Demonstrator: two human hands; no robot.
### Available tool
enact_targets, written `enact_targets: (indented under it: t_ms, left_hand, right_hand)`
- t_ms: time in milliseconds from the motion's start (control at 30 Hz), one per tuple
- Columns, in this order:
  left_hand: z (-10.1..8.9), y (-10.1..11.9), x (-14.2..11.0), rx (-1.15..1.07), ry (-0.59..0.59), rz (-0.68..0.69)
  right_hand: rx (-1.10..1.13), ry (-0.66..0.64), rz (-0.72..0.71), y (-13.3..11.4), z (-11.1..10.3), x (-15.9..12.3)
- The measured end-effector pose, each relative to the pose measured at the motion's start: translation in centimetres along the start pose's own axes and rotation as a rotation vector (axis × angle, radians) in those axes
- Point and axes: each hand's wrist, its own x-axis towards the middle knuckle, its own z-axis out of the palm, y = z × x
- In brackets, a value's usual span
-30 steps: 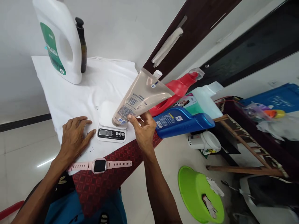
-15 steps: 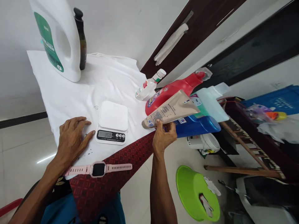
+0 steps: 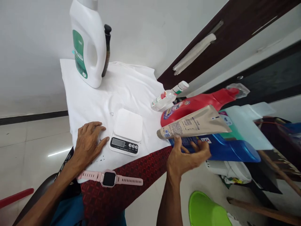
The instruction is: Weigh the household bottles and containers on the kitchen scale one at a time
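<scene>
My left hand (image 3: 87, 142) rests on the white cloth with its fingers spread, left of a white kitchen scale (image 3: 129, 125) with a bare platform and a display I cannot read. Below the scale lies a pink smartwatch (image 3: 109, 179). My right hand (image 3: 185, 155) is open, thumb and fingers apart, close to a beige squeeze tube (image 3: 192, 124) standing on its cap. Behind that hand is a blue bottle (image 3: 223, 149). Beside the tube stand a red detergent bottle (image 3: 195, 105), a pale green bottle (image 3: 244, 121) and a small clear glass bottle (image 3: 164, 99).
A large white jug (image 3: 94, 40) and a dark pump bottle (image 3: 107, 51) stand at the back left. The dark red patterned tabletop (image 3: 131, 175) shows at the front edge. A green tub (image 3: 204, 210) and a white bucket (image 3: 229, 171) are on the floor to the right.
My right hand has let go of the beige tube and its fingers have spread. The view has shifted, so things appear farther right and slightly lower. My left hand stays on the cloth.
</scene>
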Motion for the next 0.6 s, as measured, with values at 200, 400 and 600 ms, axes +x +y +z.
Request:
enact_targets:
  t_ms: [200, 400, 600]
  left_hand:
    - [0.1, 0.0, -0.1, -0.022, -0.012, -0.022]
    - [0.3, 0.0, -0.3, -0.062, 0.017, -0.026]
    - [0.7, 0.2, -0.4, -0.075, 0.035, -0.053]
  right_hand:
    - [0.144, -0.091, -0.275, -8.3, 1.6, -0.2]
    - [0.537, -0.785, -0.174, -17.5, 14.4, -1.9]
    - [0.585, -1.003, -0.062, -22.7, 26.6, -5.5]
